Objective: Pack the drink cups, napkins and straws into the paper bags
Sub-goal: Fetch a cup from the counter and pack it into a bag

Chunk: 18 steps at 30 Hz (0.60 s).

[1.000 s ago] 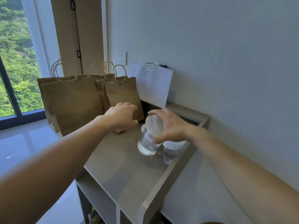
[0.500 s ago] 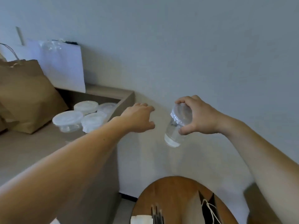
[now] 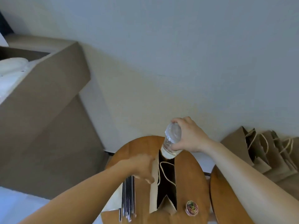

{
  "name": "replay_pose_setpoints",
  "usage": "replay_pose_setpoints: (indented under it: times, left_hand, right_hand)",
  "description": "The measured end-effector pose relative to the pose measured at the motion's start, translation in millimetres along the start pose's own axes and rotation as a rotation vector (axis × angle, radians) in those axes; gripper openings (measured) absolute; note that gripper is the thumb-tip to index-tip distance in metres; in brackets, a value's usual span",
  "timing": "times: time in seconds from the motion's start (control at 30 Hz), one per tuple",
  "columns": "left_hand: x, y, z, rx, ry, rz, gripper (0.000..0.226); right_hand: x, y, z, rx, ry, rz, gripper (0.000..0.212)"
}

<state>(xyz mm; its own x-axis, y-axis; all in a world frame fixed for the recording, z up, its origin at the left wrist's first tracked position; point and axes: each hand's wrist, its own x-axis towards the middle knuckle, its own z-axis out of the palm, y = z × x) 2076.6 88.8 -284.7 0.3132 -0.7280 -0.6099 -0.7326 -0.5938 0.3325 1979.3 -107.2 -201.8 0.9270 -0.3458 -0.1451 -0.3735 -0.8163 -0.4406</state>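
My right hand [image 3: 188, 135] grips a clear lidded drink cup [image 3: 171, 143] by its top, tilted, with its base just over the far end of an open paper bag [image 3: 153, 188]. The bag stands on a round wooden table [image 3: 189, 175], its dark mouth and string handles showing. My left hand [image 3: 139, 165], blurred, is at the bag's left rim with fingers curled there. Several dark straws [image 3: 127, 196] lie left of the bag on white napkins [image 3: 113, 202].
A ball of coloured rubber bands [image 3: 191, 207] lies right of the bag. A second round table [image 3: 226, 199] stands to the right. Folded paper bags [image 3: 262, 151] lean against the wall at far right. The grey cabinet [image 3: 48, 102] with more white-lidded cups [image 3: 11, 68] is at left.
I have turned from the cabinet down to the round table. My right hand has carried the cup over the open bag's mouth; my left hand dropped to the bag's left rim.
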Motion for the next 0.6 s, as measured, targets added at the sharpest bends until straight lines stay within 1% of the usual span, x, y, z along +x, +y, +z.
replay_pose_setpoints:
  times: [0.07,0.1,0.13,0.17,0.23,0.27,0.37,0.43,0.5,0.6]
  left_hand:
    - [7.0,0.7,21.7,-0.071,-0.064,-0.033,0.102]
    - [10.0,2.9,30.1,-0.1,-0.077,-0.056,0.102]
    - [13.2,5.5,37.0,-0.121,-0.079,-0.082,0.095]
    - [16.5,8.3,43.2,-0.145,-0.062,-0.104,0.08]
    - [22.2,12.3,51.8,-0.207,0.02,-0.132,0.04]
    - [23.8,13.6,54.4,-0.24,0.043,-0.146,0.032]
    - [25.9,12.2,61.6,-0.322,0.07,-0.219,0.03]
    - [26.3,8.2,67.1,-0.388,0.053,-0.297,0.033]
    - [27.4,4.8,71.3,-0.412,0.062,-0.333,0.035]
    - [29.5,0.9,73.8,-0.447,0.149,-0.37,0.031]
  right_hand:
    - [5.4,6.4,12.9,0.017,-0.023,-0.01,0.102]
    - [7.5,8.0,18.3,0.03,-0.031,-0.012,0.102]
    - [9.6,8.6,23.2,0.041,-0.036,-0.012,0.102]
    - [11.0,8.5,28.0,0.048,-0.038,-0.015,0.102]
    - [11.8,6.7,36.7,0.06,-0.039,-0.023,0.101]
    - [11.1,5.7,40.4,0.067,-0.042,-0.026,0.102]
    - [5.4,6.4,48.9,0.066,-0.053,-0.053,0.1]
    - [-2.3,9.7,51.6,0.04,-0.06,-0.088,0.098]
    - [-12.0,14.5,50.8,-0.028,-0.076,-0.143,0.098]
    - [-28.0,21.5,48.1,-0.197,-0.159,-0.284,0.097]
